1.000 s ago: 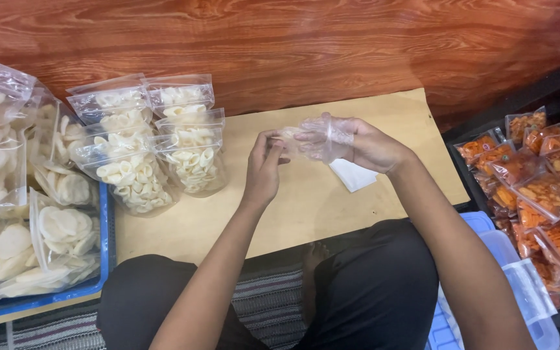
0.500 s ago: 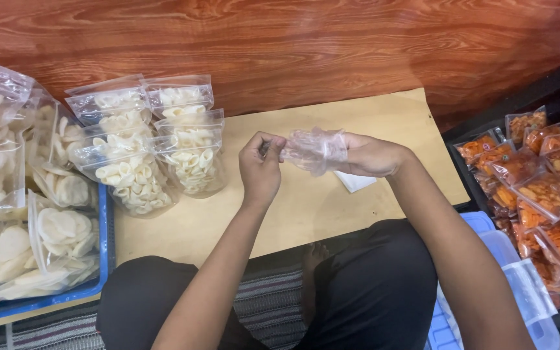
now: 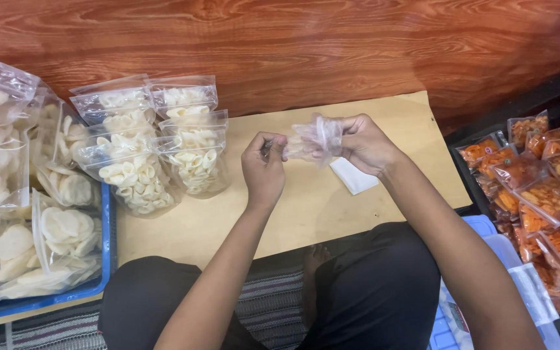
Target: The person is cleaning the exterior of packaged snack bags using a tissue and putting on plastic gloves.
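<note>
Over a low plywood board (image 3: 332, 214), my left hand (image 3: 264, 170) and my right hand (image 3: 365, 144) both grip a small clear plastic bag (image 3: 312, 139), crumpled between them. The left fingers pinch its left end; the right hand holds its other side. A white folded paper (image 3: 352, 175) lies on the board under my right wrist. To the left of my hands stand several sealed clear bags of pale ring-shaped crackers (image 3: 157, 149), leaning on each other.
A blue tray (image 3: 106, 259) at the left holds several bags of white round crackers (image 3: 17, 188). A dark crate at the right is full of small bags of orange snacks (image 3: 539, 188). Wooden floor lies beyond; a striped mat (image 3: 273, 304) is under my legs.
My hands have drawn closer together and the clear bag has gone from spread out to bunched up between them; the left fingers now pinch its end.
</note>
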